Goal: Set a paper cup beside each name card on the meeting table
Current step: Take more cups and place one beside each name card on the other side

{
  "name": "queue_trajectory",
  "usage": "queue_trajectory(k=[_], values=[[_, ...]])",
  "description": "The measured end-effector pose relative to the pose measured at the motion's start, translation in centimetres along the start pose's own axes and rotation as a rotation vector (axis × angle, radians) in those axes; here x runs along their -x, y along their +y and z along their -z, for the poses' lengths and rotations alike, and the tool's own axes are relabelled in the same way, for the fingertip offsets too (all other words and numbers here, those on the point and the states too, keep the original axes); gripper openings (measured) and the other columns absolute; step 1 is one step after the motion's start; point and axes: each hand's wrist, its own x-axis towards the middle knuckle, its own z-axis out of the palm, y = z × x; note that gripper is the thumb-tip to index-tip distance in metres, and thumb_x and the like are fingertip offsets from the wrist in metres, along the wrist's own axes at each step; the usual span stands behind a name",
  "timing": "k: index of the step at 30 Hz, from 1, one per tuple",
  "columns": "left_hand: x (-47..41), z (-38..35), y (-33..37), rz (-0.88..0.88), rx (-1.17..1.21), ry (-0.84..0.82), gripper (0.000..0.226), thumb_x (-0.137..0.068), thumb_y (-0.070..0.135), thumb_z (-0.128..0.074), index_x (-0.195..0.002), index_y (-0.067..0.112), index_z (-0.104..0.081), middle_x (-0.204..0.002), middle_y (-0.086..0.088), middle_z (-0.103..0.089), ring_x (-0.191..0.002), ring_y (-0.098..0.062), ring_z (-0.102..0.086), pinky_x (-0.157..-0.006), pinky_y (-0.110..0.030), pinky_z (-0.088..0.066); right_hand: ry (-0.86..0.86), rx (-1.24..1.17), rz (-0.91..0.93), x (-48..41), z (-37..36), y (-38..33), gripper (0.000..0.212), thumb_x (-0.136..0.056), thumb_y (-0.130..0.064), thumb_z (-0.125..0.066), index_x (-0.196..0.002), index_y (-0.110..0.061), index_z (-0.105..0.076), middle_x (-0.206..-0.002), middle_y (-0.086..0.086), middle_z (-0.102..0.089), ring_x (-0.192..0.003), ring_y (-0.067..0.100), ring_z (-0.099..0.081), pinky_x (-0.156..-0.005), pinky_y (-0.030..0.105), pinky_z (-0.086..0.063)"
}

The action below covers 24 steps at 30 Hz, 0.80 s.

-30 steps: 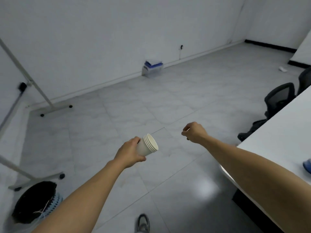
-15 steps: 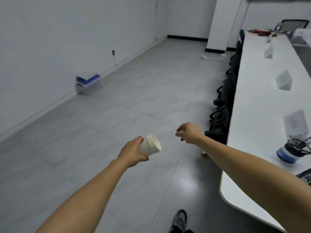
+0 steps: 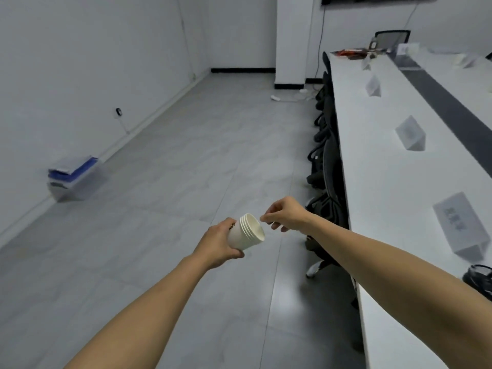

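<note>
**Q:** Over the floor at the left, short of the table's long edge, what is being held?

**A:** The left hand (image 3: 219, 245) is wrapped around a nested stack of paper cups (image 3: 246, 233), tipped on its side with the mouths facing right. The right hand (image 3: 286, 217) is just beside the top rim, fingers pinched narrow; whether they actually grip the rim of the top cup I cannot tell.

**Q:** How far along is the job?

**A:** By my reading, at the very start. Along the meeting table (image 3: 378, 182) the nearest name card (image 3: 459, 225), the next name card (image 3: 410, 135) and a farther name card (image 3: 373, 86) stand with no cup beside any of them. Every card visible is left to serve.

**Q:** What can't you make out?

**A:** The number of cups in the stack, the print on the cards, and the clutter at the table's far end. A dark object (image 3: 479, 282) at the near right edge is cut off. The office chairs (image 3: 327, 155) are tucked partly under the table edge.
</note>
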Motion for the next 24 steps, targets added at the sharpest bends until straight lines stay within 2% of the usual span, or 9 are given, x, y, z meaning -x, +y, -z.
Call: queue_trajectory(k=[8,13,16,19,22,24], values=[[-13.8,0.1,2.4,-0.182,0.011,-0.129,0.069,-0.061,0.023,-0.087,-0.122,0.023,-0.054,-0.11,0.0,-0.063,-0.096,-0.023,-0.06,-0.079,-0.037,-0.055,0.072,-0.065,-0.084,-7.9,5.6,1.4,0.012,-0.083,-0.014,-0.077,-0.079,-0.008,-0.067,-0.069,0.003,-0.065,-0.064,0.014,-0.06,-0.056,0.022,-0.05],[-23.6,0.6,4.1,-0.31,0.025,-0.213,0.067,-0.062,0.022,-0.087,-0.121,0.023,-0.054,-0.109,0.001,-0.061,-0.095,-0.022,-0.06,-0.077,-0.035,-0.056,0.194,-0.124,-0.119,-13.3,10.4,1.2,0.01,-0.081,-0.008,-0.076,-0.083,-0.004,-0.067,-0.063,0.004,-0.064,-0.057,0.012,-0.06,-0.06,0.026,-0.054],[-29.1,1.1,6.1,-0.38,0.018,-0.268,0.066,-0.062,0.021,-0.087,-0.119,0.023,-0.055,-0.108,0.002,-0.061,-0.095,-0.021,-0.06,-0.076,-0.036,-0.057,0.277,-0.164,-0.139,-15.4,13.4,0.7,0.009,-0.08,-0.003,-0.075,-0.083,-0.002,-0.067,-0.062,0.007,-0.063,-0.058,0.016,-0.06,-0.059,0.026,-0.055],[-33.3,1.0,8.8,-0.457,0.024,-0.331,0.066,-0.062,0.019,-0.087,-0.12,0.024,-0.055,-0.105,0.004,-0.06,-0.094,-0.02,-0.059,-0.074,-0.031,-0.054,0.371,-0.249,-0.164,-16.1,16.4,0.9,0.007,-0.08,0.003,-0.073,-0.081,0.001,-0.065,-0.062,0.01,-0.06,-0.059,0.02,-0.06,-0.056,0.024,-0.057],[-36.6,-0.8,11.7,-0.551,-0.005,-0.416,0.067,-0.061,0.019,-0.086,-0.12,0.025,-0.056,-0.107,0.004,-0.061,-0.097,-0.019,-0.059,-0.079,-0.034,-0.054,0.466,-0.324,-0.221,-15.8,18.9,2.7,0.007,-0.08,0.004,-0.071,-0.079,0.001,-0.065,-0.063,0.011,-0.059,-0.061,0.019,-0.06,-0.062,0.027,-0.058],[-38.1,-2.5,13.7,-0.593,0.003,-0.475,0.067,-0.061,0.02,-0.087,-0.12,0.025,-0.056,-0.109,0.005,-0.061,-0.099,-0.018,-0.059,-0.08,-0.033,-0.053,0.509,-0.359,-0.272,-15.1,20.5,4.2,0.007,-0.079,0.005,-0.07,-0.078,0.0,-0.065,-0.065,0.011,-0.059,-0.06,0.019,-0.059,-0.061,0.025,-0.058]])
